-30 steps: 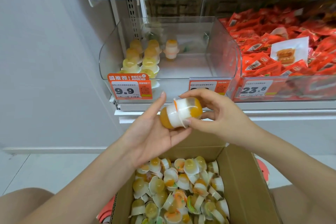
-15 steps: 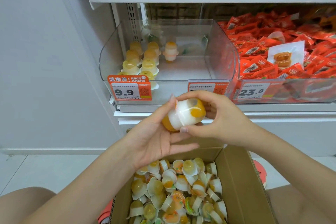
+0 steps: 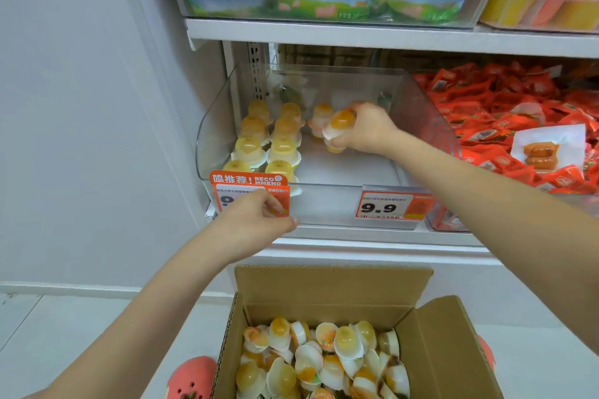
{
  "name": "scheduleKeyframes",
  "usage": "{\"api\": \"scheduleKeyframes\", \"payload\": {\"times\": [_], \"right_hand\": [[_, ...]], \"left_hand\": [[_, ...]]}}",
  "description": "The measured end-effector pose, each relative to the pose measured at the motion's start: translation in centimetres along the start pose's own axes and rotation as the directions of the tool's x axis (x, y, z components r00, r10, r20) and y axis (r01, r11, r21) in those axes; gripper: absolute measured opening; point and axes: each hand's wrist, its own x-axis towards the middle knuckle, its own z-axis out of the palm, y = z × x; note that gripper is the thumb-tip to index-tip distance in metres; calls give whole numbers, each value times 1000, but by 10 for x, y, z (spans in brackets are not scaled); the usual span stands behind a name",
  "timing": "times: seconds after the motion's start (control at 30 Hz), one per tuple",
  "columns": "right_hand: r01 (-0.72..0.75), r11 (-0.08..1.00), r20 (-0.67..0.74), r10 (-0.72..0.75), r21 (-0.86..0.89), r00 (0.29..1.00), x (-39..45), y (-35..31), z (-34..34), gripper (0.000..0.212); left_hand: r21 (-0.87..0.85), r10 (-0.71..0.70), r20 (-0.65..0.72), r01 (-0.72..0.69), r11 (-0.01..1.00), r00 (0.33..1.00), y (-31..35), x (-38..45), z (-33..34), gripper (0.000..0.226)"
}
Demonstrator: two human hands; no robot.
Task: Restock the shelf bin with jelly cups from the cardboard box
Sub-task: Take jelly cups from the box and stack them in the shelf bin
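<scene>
Orange jelly cups point(image 3: 338, 126), stacked upright, sit pinched in my right hand point(image 3: 366, 133) inside the shelf bin point(image 3: 421, 113); bare floor lies at six o'clock; my left hand point(image 3: 259, 220), fingers curled, touches the price tag point(image 3: 249, 186); the cardboard box point(image 3: 453, 350) waits below.

The left hand point(image 3: 256, 217) covers most of the price on the orange tag point(image 3: 249, 186) at the shelf bin's point(image 3: 428, 113) front left corner, the motion-blurred right hand point(image 3: 364, 131) hides part of its jelly cups point(image 3: 338, 126), and the cardboard box point(image 3: 330, 288) is cut off by the bottom edge.
</scene>
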Motion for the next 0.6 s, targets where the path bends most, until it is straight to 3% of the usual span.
{"api": "scheduleKeyframes", "payload": {"times": [0.17,0.3,0.37,0.43,0.5,0.6], "right_hand": [[45,998,13,-45,38,999,24,0,31,19],[40,996,99,-48,86,994,30,2,41,35],[23,996,110,-33,90,993,28,5,41,31],[16,995,89,-26,101,996,23,5,38,30],[44,997,34,-46,62,998,19,4,37,15],[43,990,-9,-43,132,999,22,8,40,21]], "left_hand": [[43,24,-14,-23,999,1000,-6,14,-4,22],[77,25,3,-25,997,1000,-13,24,-4,27],[76,19,2,-19,997,1000,-13,27,-3,29],[69,11,2,-11,998,1000,-11,28,-1,31],[73,9,-2,-8,997,1000,-11,28,0,34],[100,13,-12,-12,995,1000,-9,27,1,39]]}}
